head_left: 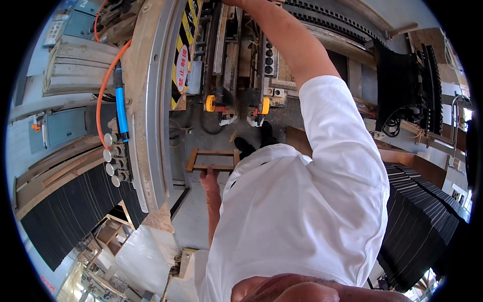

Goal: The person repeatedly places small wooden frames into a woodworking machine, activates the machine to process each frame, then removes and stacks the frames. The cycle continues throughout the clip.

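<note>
Low at my left side, my left hand (209, 177) is closed around one bar of a small rectangular wooden frame (201, 167). The frame hangs level above the grey floor, beside my dark shoes. My right arm stretches far forward over a machine (241, 70) with metal rails and two yellow round knobs. Only a sliver of my right hand (232, 2) shows at the top edge, so its fingers and whatever they touch are out of sight.
A long metal-edged beam (153, 100) runs along my left, carrying an orange hose (103, 85), a blue air gun (121, 105) and several round metal knobs. Black stacked strips (417, 216) stand at right, more (70, 216) at left. A black cable chain (432, 90) is far right.
</note>
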A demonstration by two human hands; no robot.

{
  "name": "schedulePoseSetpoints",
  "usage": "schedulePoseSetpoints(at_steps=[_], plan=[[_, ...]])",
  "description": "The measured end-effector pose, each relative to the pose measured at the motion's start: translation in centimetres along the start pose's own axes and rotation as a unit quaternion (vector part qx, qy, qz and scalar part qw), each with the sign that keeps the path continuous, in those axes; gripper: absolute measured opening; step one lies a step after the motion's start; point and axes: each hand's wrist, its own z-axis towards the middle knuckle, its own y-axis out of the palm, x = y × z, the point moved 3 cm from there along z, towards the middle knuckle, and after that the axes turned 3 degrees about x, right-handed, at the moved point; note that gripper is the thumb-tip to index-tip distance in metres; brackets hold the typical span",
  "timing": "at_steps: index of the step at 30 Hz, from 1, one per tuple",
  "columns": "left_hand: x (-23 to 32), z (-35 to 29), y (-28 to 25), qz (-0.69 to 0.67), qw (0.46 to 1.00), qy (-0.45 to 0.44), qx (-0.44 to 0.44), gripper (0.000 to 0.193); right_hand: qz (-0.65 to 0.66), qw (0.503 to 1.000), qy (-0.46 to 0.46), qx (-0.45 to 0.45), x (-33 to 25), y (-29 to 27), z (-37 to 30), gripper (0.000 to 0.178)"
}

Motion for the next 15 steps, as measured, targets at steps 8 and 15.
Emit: schedulePoseSetpoints(at_steps=[8, 15], plan=[[-1.5, 0.7, -0.5, -0.025, 0.999, -0.046, -0.003, 0.02, 0.015, 0.999, -0.026, 0.033, 0.5, -0.8, -0.6, 0.021], [-0.2, 2.7, -0.3, 0.017, 0.999, 0.001, -0.04, 0.019, -0.046, 0.996, -0.027, 0.076, 1.1, 1.3, 1.6, 0.028]])
